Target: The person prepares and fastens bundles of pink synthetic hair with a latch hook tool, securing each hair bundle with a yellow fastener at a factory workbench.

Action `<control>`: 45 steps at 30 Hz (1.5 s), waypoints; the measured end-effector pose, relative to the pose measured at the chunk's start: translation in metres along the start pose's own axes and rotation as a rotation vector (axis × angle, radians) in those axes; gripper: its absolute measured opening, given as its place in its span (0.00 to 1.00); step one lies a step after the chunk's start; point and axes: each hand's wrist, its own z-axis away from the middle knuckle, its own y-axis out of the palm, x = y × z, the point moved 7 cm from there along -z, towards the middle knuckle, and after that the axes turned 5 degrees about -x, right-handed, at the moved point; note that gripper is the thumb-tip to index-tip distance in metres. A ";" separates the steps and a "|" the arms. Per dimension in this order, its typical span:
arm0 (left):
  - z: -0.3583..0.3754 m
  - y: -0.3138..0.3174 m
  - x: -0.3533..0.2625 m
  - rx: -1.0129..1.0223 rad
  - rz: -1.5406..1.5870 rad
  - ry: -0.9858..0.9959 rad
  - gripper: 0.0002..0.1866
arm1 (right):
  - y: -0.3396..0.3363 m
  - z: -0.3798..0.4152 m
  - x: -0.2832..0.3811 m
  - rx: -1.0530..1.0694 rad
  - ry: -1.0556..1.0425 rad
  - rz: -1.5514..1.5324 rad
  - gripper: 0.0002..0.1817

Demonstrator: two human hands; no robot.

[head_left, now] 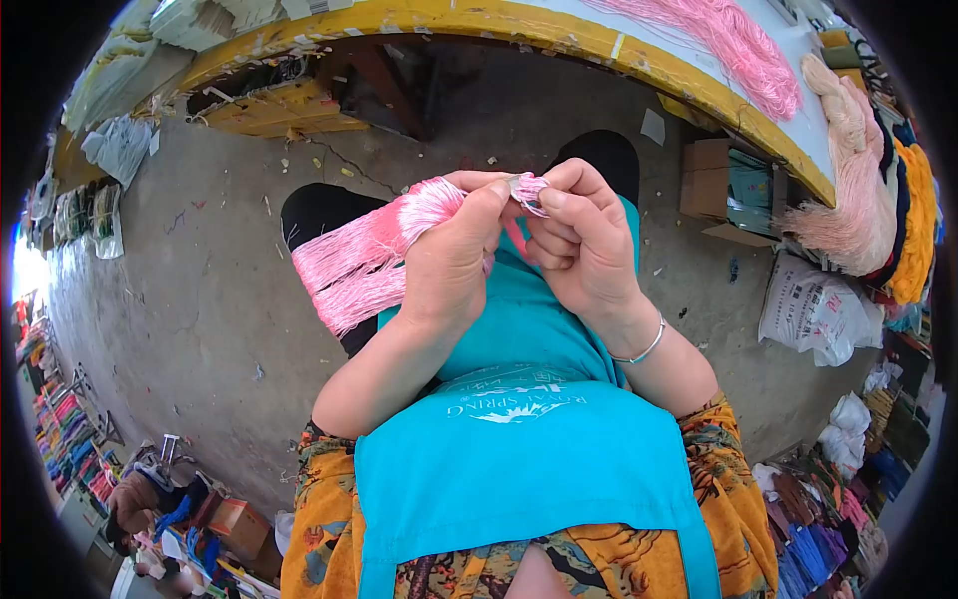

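Note:
A thick bundle of shiny pink thread (349,262), spread like a tassel, hangs to the left over a dark trouser leg. Its narrow end is wrapped by the fingers of my left hand (446,255). Between my two hands sits a small looped tip (529,192) of pink and purplish strands. My right hand (589,235) pinches that tip between thumb and forefinger, its other fingers curled in. A pink strand shows below the fingertips. My hands meet above the lap of a turquoise apron (539,329).
Ahead curves a table with a yellow edge (499,22), bearing a pink skein (738,55). Peach and orange yarn hangs at its right, near a cardboard box (705,180) and a white sack (813,304). Piles of coloured yarn (70,439) stand at the lower left.

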 end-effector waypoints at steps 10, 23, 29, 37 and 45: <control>-0.001 0.004 -0.003 -0.096 -0.035 0.103 0.06 | -0.002 0.000 -0.009 -0.047 -0.008 -0.225 0.02; -0.018 -0.019 -0.015 -0.167 -0.279 0.208 0.08 | -0.024 -0.010 0.033 -0.093 0.013 -0.298 0.04; -0.057 -0.038 -0.027 -0.256 -0.218 0.167 0.10 | -0.030 -0.017 0.071 -0.251 -0.480 1.323 0.05; -0.150 -0.139 -0.069 -0.667 0.100 0.315 0.06 | -0.011 -0.014 0.066 -0.199 -0.449 1.321 0.03; -0.230 -0.204 -0.077 -0.798 0.034 0.335 0.06 | -0.011 -0.035 0.062 -0.099 -0.382 1.217 0.02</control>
